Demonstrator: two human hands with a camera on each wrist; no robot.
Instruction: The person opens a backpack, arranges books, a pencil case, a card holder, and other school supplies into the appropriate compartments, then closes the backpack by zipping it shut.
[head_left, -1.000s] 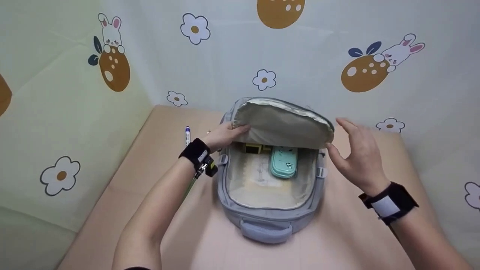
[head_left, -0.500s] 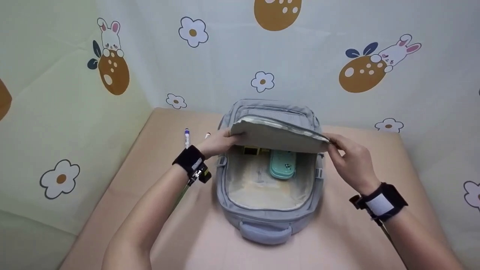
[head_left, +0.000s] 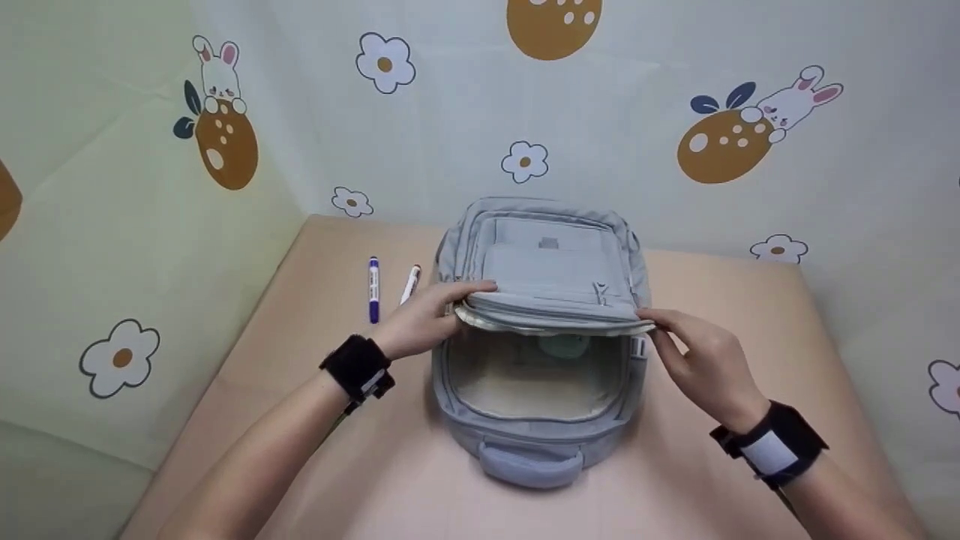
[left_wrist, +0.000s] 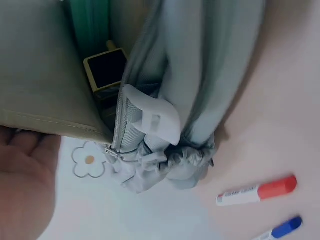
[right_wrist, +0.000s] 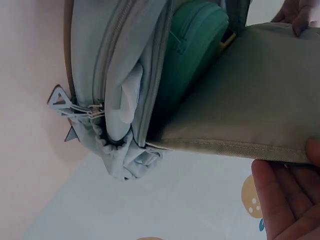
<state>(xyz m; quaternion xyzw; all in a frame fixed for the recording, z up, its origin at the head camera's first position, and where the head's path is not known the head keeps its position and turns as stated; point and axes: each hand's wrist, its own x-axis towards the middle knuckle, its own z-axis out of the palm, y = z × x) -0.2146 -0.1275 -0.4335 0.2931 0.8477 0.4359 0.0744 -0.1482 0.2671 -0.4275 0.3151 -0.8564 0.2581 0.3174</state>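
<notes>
A grey backpack (head_left: 536, 450) lies on its back with its handle toward me and its main compartment partly uncovered. My left hand (head_left: 424, 319) holds the left edge of the front flap (head_left: 555, 270), fingers over its outer side. At the flap's right corner, my right hand (head_left: 705, 360) pinches the edge between thumb and fingers. Under the flap a green zipped case (right_wrist: 200, 45) sits inside the bag, mostly shaded in the head view. Beside it, the left wrist view shows a small yellow-framed item with a dark face (left_wrist: 107, 70).
Left of the backpack, a blue-capped marker (head_left: 373, 289) and a red-capped marker (head_left: 410, 283) lie on the pinkish table (head_left: 300, 360). A pale curtain (head_left: 450, 112) printed with rabbits and flowers stands behind and at the left.
The flap has come down toward me over the compartment, its outer face now showing. My right hand has taken hold of its right corner, and both hands have moved nearer with it.
</notes>
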